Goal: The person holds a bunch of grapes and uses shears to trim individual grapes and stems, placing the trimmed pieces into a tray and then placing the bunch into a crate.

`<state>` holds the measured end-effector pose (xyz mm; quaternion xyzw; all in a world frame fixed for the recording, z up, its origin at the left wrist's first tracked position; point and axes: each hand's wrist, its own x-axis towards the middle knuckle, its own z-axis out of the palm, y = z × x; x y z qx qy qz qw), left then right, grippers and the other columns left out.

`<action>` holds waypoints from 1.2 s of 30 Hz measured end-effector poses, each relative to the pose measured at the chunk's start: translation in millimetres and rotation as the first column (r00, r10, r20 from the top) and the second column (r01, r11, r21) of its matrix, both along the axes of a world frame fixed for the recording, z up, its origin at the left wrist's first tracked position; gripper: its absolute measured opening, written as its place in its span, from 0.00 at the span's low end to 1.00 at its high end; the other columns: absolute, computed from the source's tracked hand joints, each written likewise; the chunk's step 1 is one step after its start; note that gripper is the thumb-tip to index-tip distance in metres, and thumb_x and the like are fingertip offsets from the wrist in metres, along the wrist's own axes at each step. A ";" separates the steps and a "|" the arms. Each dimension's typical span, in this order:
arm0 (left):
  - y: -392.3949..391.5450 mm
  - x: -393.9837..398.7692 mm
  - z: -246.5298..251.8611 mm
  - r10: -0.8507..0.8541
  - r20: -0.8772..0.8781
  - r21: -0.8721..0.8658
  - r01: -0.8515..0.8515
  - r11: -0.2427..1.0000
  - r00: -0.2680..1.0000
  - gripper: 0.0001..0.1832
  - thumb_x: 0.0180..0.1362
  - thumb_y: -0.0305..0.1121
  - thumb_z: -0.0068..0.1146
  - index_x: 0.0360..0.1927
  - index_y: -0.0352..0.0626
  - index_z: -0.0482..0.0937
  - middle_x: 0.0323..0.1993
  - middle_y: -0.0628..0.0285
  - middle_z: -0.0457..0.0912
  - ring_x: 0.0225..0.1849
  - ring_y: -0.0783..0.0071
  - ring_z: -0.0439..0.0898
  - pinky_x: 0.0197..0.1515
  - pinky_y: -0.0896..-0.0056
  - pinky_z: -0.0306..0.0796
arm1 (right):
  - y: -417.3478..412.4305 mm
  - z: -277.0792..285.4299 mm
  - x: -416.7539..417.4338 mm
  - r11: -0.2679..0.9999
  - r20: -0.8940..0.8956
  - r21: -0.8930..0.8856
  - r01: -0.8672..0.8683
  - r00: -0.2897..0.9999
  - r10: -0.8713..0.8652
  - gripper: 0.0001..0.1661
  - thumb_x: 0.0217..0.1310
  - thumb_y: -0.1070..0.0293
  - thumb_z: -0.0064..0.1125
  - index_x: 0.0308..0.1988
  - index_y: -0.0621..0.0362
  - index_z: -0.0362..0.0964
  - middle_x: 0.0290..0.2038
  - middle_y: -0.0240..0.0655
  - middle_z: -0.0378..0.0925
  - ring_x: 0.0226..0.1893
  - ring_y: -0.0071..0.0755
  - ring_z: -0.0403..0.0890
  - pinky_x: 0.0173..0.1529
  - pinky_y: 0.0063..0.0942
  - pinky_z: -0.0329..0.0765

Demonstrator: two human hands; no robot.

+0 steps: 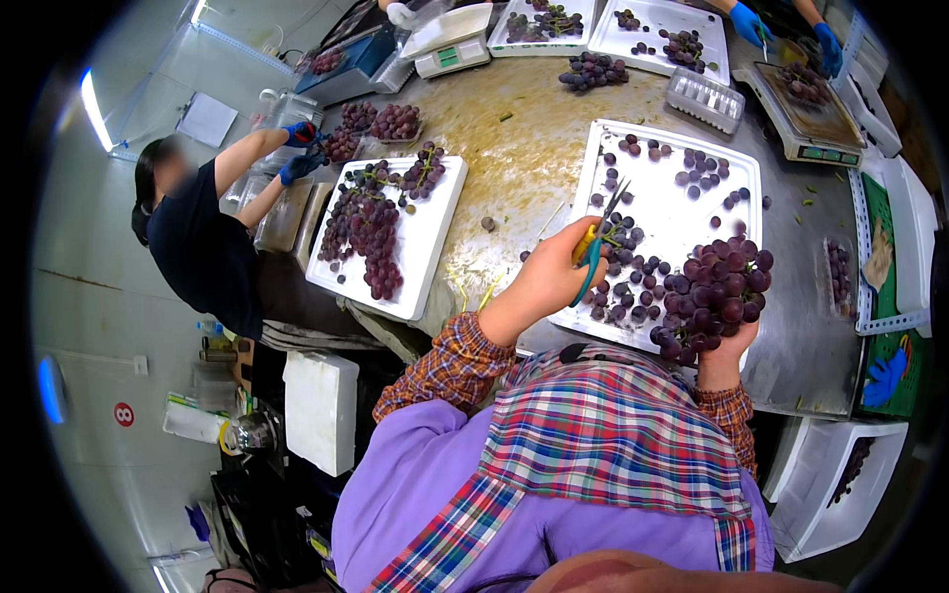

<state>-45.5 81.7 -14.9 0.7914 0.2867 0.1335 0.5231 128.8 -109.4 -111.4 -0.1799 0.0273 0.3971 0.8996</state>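
My left hand (pixel 545 278) grips scissors (pixel 591 256) with teal and yellow handles. Their blades point away from me over a white foam tray (pixel 667 216), slightly apart. On the tray's right near side, my right hand (pixel 730 348) holds a large bunch of dark purple grapes (pixel 719 289) from beneath, and the grapes hide part of the fingers. Between the two hands lie loose grapes (pixel 626 296) and a small green-stemmed cluster (pixel 621 236). More single grapes (pixel 700 172) are scattered over the tray's far half.
Left stands another white tray (pixel 437 244) with grape bunches (pixel 371 222). A person in blue gloves (pixel 215 200) works beyond it. Weighing scales (pixel 804 118) and other workers' gloved hands are across the metal table (pixel 511 133). A clear plastic box (pixel 704 100) lies behind my tray.
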 end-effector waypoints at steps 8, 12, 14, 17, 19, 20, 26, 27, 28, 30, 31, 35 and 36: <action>14.2 -16.0 -14.3 0.059 0.059 -0.196 -0.046 0.980 0.996 0.18 0.55 0.30 0.61 0.48 0.35 0.75 0.21 0.67 0.79 0.21 0.85 0.73 0.23 0.82 0.64 | -1.8 -21.0 3.3 1.000 0.042 0.024 -0.008 0.999 0.007 0.28 0.68 0.53 0.33 0.58 0.58 0.63 0.55 0.42 0.70 0.54 0.45 0.73 0.59 0.43 0.71; 16.2 -13.6 -21.8 0.038 0.046 -0.145 -0.031 0.989 0.998 0.16 0.54 0.29 0.60 0.46 0.35 0.76 0.22 0.65 0.80 0.20 0.85 0.72 0.23 0.81 0.65 | -1.5 9.6 -6.2 0.999 0.034 -0.031 -0.022 0.999 0.023 0.28 0.68 0.55 0.32 0.60 0.59 0.61 0.57 0.43 0.68 0.56 0.46 0.72 0.59 0.44 0.70; 18.0 -15.9 -25.1 0.036 0.070 -0.111 -0.028 0.993 0.997 0.17 0.53 0.28 0.58 0.47 0.35 0.76 0.22 0.65 0.80 0.20 0.84 0.73 0.24 0.80 0.66 | 2.4 8.9 -7.7 0.998 0.043 -0.055 -0.029 0.999 0.031 0.28 0.68 0.55 0.33 0.60 0.60 0.61 0.57 0.44 0.68 0.56 0.47 0.72 0.60 0.45 0.70; 21.3 -14.4 -44.6 0.064 0.186 0.225 -0.106 0.969 0.981 0.17 0.51 0.27 0.58 0.47 0.35 0.76 0.22 0.64 0.81 0.20 0.83 0.74 0.25 0.80 0.68 | -1.1 2.5 -4.6 0.996 0.047 -0.090 -0.019 0.999 0.023 0.28 0.67 0.56 0.34 0.59 0.60 0.62 0.57 0.44 0.68 0.56 0.47 0.72 0.60 0.46 0.69; 21.3 -13.0 -40.2 0.060 0.143 0.214 -0.090 0.973 0.988 0.18 0.50 0.28 0.59 0.46 0.35 0.77 0.22 0.63 0.81 0.20 0.82 0.75 0.24 0.79 0.68 | -1.4 2.2 -3.6 0.997 0.044 -0.079 -0.014 0.999 0.018 0.28 0.66 0.56 0.34 0.59 0.60 0.62 0.57 0.44 0.68 0.56 0.47 0.72 0.60 0.46 0.69; 21.9 -16.1 -33.6 0.042 0.044 0.053 -0.045 0.998 0.998 0.17 0.51 0.29 0.59 0.45 0.35 0.77 0.22 0.63 0.81 0.19 0.82 0.75 0.24 0.79 0.68 | -1.8 1.8 -2.3 0.997 0.043 -0.072 -0.012 0.999 0.015 0.28 0.66 0.56 0.34 0.59 0.60 0.62 0.57 0.44 0.68 0.56 0.47 0.72 0.60 0.46 0.69; 24.3 -19.0 -38.5 0.082 0.030 0.006 -0.082 0.997 0.996 0.16 0.52 0.31 0.61 0.45 0.35 0.78 0.21 0.64 0.80 0.19 0.83 0.73 0.21 0.79 0.66 | -4.3 -3.8 -0.3 1.000 0.051 -0.028 -0.005 0.999 0.006 0.28 0.66 0.56 0.34 0.59 0.60 0.63 0.57 0.44 0.69 0.55 0.47 0.72 0.60 0.47 0.69; 24.9 -15.6 -46.5 0.088 0.143 0.143 -0.109 0.984 0.986 0.16 0.52 0.31 0.61 0.45 0.35 0.78 0.21 0.64 0.80 0.19 0.83 0.74 0.21 0.78 0.66 | -6.5 -3.7 0.7 1.000 0.051 -0.019 0.003 0.999 -0.002 0.28 0.66 0.56 0.35 0.59 0.60 0.63 0.57 0.44 0.69 0.55 0.47 0.72 0.60 0.47 0.69; 25.6 -12.7 -51.8 0.078 0.254 0.271 -0.148 0.951 0.964 0.16 0.52 0.31 0.62 0.45 0.36 0.78 0.21 0.64 0.80 0.19 0.82 0.74 0.21 0.78 0.66 | -8.3 -3.8 3.0 1.000 0.052 -0.003 0.012 0.999 -0.011 0.28 0.66 0.56 0.35 0.59 0.60 0.63 0.57 0.44 0.69 0.55 0.47 0.72 0.60 0.47 0.69; 28.8 -13.6 -42.2 0.070 0.070 0.025 -0.072 0.997 0.995 0.17 0.52 0.30 0.61 0.45 0.36 0.77 0.21 0.64 0.80 0.19 0.82 0.74 0.21 0.77 0.67 | -11.3 -5.9 8.3 0.999 0.049 0.048 0.021 0.999 -0.024 0.28 0.65 0.56 0.35 0.58 0.60 0.63 0.57 0.44 0.69 0.55 0.47 0.72 0.60 0.47 0.69; 27.9 -16.2 -33.4 0.041 -0.020 -0.112 -0.043 0.993 0.999 0.17 0.52 0.30 0.61 0.45 0.36 0.77 0.21 0.64 0.80 0.19 0.82 0.74 0.22 0.77 0.67 | -13.3 -9.4 10.0 0.995 0.051 0.096 0.013 0.999 -0.018 0.28 0.65 0.56 0.35 0.58 0.60 0.63 0.56 0.44 0.69 0.55 0.47 0.72 0.60 0.47 0.69; 26.5 -20.7 -37.2 0.096 0.031 -0.170 -0.089 0.981 0.995 0.20 0.55 0.29 0.59 0.52 0.37 0.73 0.28 0.61 0.81 0.27 0.81 0.76 0.31 0.79 0.70 | -22.6 -31.4 20.6 0.943 0.085 0.327 -0.061 0.996 0.034 0.28 0.65 0.57 0.35 0.58 0.60 0.63 0.56 0.44 0.69 0.55 0.47 0.72 0.60 0.47 0.69; 28.9 -19.8 -42.8 0.063 0.069 -0.077 -0.057 0.995 0.996 0.22 0.55 0.28 0.59 0.54 0.37 0.72 0.34 0.62 0.82 0.31 0.82 0.76 0.34 0.79 0.70 | -25.1 -36.3 24.0 0.936 0.098 0.346 -0.057 0.995 0.025 0.28 0.65 0.57 0.35 0.58 0.60 0.63 0.56 0.44 0.69 0.55 0.47 0.72 0.60 0.47 0.69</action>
